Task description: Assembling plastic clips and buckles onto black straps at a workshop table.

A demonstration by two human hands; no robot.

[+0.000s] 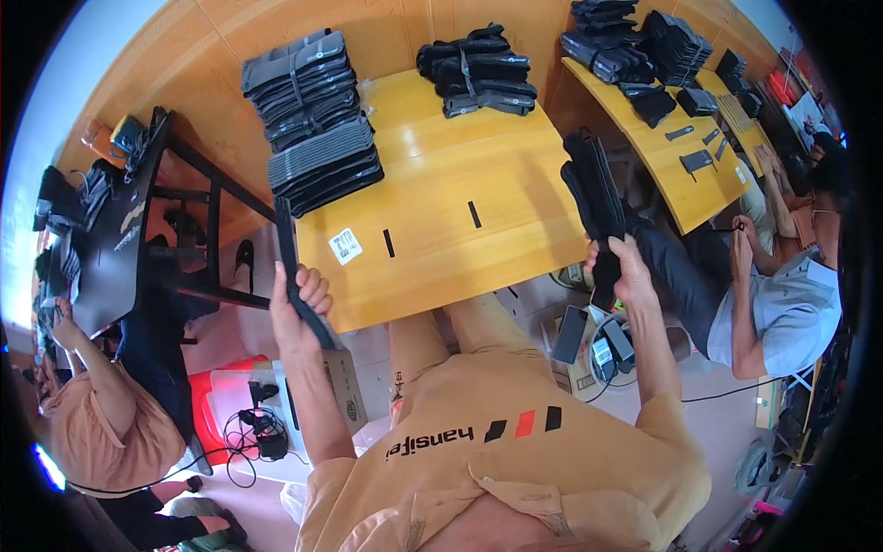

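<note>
My left hand, at the table's left front corner, is closed around a long flat black fabric strip that stands on edge. Past the right edge of the table, my right hand grips a bundle of folded black fabric pieces; how many layers it has I cannot tell. Between my hands is the yellow table, where a short black strip, a second short black strip and a white printed label lie flat.
A tall stack of folded grey-black fabric pieces and a strapped bundle stand on the table's far side. Co-workers sit left and right. A second yellow table holds more stacks. Cables and boxes crowd the floor.
</note>
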